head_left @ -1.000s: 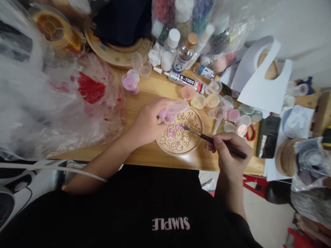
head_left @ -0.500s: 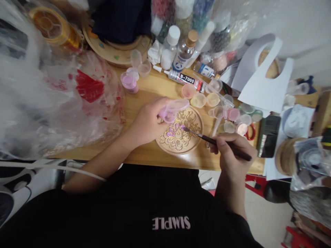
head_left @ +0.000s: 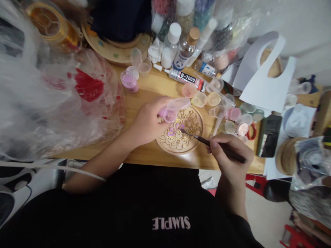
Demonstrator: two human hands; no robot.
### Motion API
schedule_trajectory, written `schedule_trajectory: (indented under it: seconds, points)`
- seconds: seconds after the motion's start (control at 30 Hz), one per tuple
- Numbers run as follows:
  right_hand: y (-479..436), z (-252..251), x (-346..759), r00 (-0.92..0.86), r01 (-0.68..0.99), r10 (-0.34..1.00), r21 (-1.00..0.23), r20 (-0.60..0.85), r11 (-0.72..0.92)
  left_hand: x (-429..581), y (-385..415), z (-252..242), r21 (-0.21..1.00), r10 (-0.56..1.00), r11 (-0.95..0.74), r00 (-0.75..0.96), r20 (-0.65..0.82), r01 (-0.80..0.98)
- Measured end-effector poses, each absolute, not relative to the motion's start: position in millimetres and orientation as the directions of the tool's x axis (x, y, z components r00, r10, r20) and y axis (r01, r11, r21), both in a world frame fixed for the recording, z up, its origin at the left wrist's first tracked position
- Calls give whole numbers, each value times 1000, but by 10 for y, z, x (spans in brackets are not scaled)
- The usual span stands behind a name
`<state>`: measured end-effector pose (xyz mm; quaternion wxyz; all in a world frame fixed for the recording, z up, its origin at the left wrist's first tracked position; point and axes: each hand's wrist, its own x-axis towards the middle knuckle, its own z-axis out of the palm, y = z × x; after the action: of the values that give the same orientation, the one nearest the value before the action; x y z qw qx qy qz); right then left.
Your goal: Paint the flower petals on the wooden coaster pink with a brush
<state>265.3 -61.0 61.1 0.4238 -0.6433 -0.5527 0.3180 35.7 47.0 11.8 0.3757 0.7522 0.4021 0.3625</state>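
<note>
A round wooden plaque (head_left: 191, 146) lies on the table in front of me, with a flower pattern outlined in gold wire. Some petals are filled with purple. Over its upper left edge, my left hand (head_left: 151, 119) is closed around a small plastic cup (head_left: 169, 114) of purple material, its clear lid flipped open. My right hand (head_left: 230, 151) grips the dark handle of a small palette knife (head_left: 203, 139). The knife's flat tip is at the flower, beside the purple petals; whether it touches the surface I cannot tell.
Several small lidded cups (head_left: 199, 99) of coloured material stand right of the plaque. Behind them lie a B-7000 glue tube (head_left: 187, 78) and bottles (head_left: 182, 55). A plastic bag (head_left: 85, 113) fills the left side. Red-handled scissors (head_left: 252, 131) lie at the right.
My right hand and the palette knife have shifted slightly left and down over the flower. The left hand with the cup stays almost still.
</note>
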Motion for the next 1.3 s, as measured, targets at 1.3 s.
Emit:
schedule_trajectory:
  seconds: [1.3]
  points:
    - [-655,712,2642,-110,518,986,-839,127,166,354,468,143,855,878,-388,420,229,344]
